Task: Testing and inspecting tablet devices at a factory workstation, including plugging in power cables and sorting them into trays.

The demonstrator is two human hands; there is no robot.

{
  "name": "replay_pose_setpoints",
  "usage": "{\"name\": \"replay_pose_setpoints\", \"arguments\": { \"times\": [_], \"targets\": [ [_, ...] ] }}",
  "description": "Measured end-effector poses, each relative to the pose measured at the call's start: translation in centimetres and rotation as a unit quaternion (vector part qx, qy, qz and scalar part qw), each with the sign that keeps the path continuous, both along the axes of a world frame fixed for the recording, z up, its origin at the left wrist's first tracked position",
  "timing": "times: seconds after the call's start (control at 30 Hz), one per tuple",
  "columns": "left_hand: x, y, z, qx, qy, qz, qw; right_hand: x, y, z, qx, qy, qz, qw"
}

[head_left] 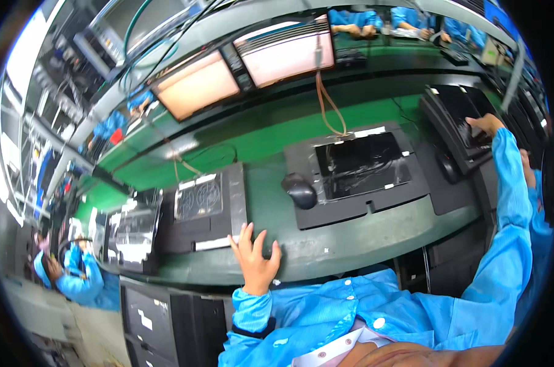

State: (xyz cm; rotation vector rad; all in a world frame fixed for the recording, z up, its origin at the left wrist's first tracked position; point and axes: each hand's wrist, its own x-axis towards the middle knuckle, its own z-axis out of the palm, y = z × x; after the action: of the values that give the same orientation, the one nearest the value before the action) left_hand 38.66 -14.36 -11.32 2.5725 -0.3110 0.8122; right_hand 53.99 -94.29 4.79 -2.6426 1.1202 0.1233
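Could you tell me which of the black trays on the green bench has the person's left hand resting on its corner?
The leftward tray: the left hand rests on its near corner; the others lie farther right.

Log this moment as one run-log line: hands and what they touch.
left hand: flat on green bench edge, beside black tray | right hand: on black device, far right | mouse: untouched

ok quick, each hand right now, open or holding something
Left hand: open, fingers spread on the green conveyor belt.
Right hand: touching a black tray, grip unclear.
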Motion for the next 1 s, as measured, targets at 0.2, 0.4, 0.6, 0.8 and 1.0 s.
{"name": "replay_pose_setpoints", "arguments": {
  "times": [0.2,0.4,0.6,0.8,1.0],
  "targets": [
    [-1.3,-0.3,-0.8,0.013,0.026,-0.036,0.999,-0.3,-2.5,-1.3,0.059,0.012,-0.004,0.998],
    [-0.8,-0.2,-1.1,-0.017,0.032,-0.031,0.999,-2.8,-5.1,-2.0,0.076,-0.110,-0.059,0.989],
    [-1.5,-2.0,1.2,-0.154,0.035,-0.108,0.982,-5.2,-6.5,0.9,0.502,-0.330,0.108,0.792],
    [-2.9,-5.5,4.4,-0.350,0.323,-0.352,0.806,-16.3,0.7,5.2,0.462,-0.411,0.150,0.771],
    [-4.8,-10.0,5.2,-0.496,0.334,-0.556,0.577,-11.8,26.9,1.7,0.456,-0.202,0.422,0.757]
  ]
}}
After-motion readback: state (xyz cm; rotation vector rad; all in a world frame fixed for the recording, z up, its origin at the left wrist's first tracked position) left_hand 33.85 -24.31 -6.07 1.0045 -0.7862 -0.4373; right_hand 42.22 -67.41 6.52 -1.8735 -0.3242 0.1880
